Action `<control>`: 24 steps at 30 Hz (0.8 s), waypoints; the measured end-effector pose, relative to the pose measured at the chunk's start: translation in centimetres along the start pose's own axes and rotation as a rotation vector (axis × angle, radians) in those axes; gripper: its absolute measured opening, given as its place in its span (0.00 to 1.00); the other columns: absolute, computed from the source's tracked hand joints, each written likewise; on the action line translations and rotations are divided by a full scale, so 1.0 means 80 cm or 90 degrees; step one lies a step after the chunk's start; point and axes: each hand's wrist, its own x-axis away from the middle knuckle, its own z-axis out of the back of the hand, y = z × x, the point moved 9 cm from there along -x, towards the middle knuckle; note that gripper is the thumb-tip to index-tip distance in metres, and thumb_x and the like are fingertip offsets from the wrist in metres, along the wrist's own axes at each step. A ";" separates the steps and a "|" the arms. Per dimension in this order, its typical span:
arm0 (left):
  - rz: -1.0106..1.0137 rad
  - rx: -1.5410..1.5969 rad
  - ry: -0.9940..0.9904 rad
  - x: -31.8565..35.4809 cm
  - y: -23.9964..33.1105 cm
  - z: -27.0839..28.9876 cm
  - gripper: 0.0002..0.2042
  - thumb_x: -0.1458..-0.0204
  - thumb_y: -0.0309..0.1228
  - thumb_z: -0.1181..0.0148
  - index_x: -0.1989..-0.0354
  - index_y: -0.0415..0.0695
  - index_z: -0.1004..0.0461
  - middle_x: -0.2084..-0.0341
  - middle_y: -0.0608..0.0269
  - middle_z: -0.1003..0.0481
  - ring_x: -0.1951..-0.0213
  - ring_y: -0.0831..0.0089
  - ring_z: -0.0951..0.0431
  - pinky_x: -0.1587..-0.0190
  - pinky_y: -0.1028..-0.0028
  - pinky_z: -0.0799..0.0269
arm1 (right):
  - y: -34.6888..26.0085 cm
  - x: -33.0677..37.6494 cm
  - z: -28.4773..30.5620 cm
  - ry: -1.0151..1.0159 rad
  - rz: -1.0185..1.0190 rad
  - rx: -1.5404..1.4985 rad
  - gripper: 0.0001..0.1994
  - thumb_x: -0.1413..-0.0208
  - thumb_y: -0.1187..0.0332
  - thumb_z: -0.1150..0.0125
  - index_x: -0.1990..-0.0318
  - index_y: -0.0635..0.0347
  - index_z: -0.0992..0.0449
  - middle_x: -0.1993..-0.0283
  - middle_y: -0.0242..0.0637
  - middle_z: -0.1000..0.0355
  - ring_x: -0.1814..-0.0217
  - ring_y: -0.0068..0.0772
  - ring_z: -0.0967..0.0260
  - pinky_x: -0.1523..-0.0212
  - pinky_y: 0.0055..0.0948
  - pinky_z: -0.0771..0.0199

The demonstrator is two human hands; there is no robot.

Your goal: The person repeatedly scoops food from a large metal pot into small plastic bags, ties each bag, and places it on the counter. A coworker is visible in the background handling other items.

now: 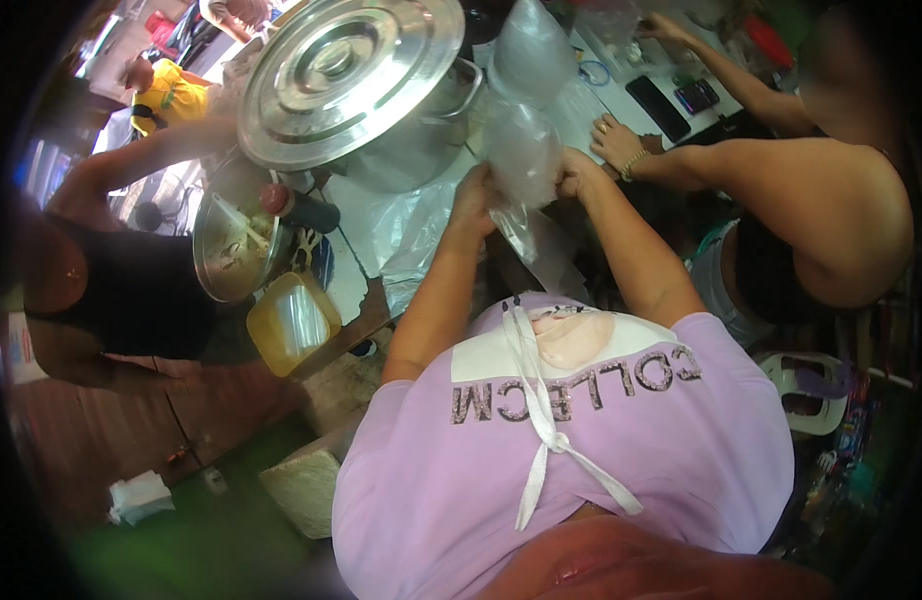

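Note:
A puffed-out clear plastic bag stands upright between my hands at the table's near edge, its loose end hanging down toward me. My left hand is closed on the bag's left side. On its other side, my right hand pinches the plastic with curled fingers. Part of the fingers of both hands is hidden by the bag. Just beyond it rises a second bulging clear bag. Flat clear plastic sheets lie on the table to the left of my left arm.
A large lidded metal pot stands at the far left. Nearer are a metal bowl with a spoon, a dark bottle and a yellow tub. A black phone lies at right. One person sits on each side, their arms over the table.

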 end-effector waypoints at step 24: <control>-0.160 -0.149 0.121 -0.004 -0.001 0.029 0.18 0.36 0.37 0.52 0.43 0.39 0.35 0.52 0.55 0.29 0.51 0.62 0.28 0.49 0.62 0.32 | -0.003 0.082 -0.004 0.125 0.451 0.102 0.05 0.44 0.78 0.41 0.61 0.61 0.27 0.65 0.31 0.26 0.66 0.21 0.30 0.64 0.23 0.28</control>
